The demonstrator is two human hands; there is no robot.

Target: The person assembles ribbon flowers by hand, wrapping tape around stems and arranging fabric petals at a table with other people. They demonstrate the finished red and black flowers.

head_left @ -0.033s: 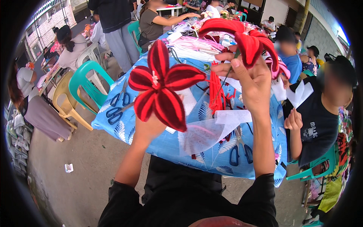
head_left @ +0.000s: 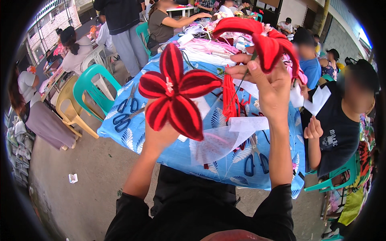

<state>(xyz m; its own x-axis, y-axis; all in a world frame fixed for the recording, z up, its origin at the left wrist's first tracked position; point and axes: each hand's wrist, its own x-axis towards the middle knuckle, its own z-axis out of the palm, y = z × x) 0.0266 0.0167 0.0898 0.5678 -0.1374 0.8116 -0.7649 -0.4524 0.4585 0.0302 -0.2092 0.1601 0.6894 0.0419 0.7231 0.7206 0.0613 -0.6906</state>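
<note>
My left hand [head_left: 159, 138] grips a red artificial flower [head_left: 185, 116] from behind; its fingers are mostly hidden by the petals. The fuzzy petals are dark red with bright red stripes, round a small pale centre. Raised on the right, my right hand [head_left: 274, 94] pinches the thin green stem of a second red artificial flower [head_left: 267, 52], whose petals curl over the fingers. Below the hands, a sheer white sheet [head_left: 213, 146] lies on the blue patterned tablecloth [head_left: 138, 122], beside a bundle of red fuzzy stems [head_left: 229, 98].
Dark-handled scissors [head_left: 256, 160] lie near the front edge, with more scissors [head_left: 122, 120] at the left. Pink and white fuzzy stems [head_left: 209, 46] cover the far part. A person in black [head_left: 335, 124] sits close at the right, holding white paper [head_left: 317, 100]. A green chair [head_left: 94, 90] stands left.
Both flowers and my hands have shifted slightly to the right. The left flower has also dropped a little. The neighbour's white paper has tilted.
</note>
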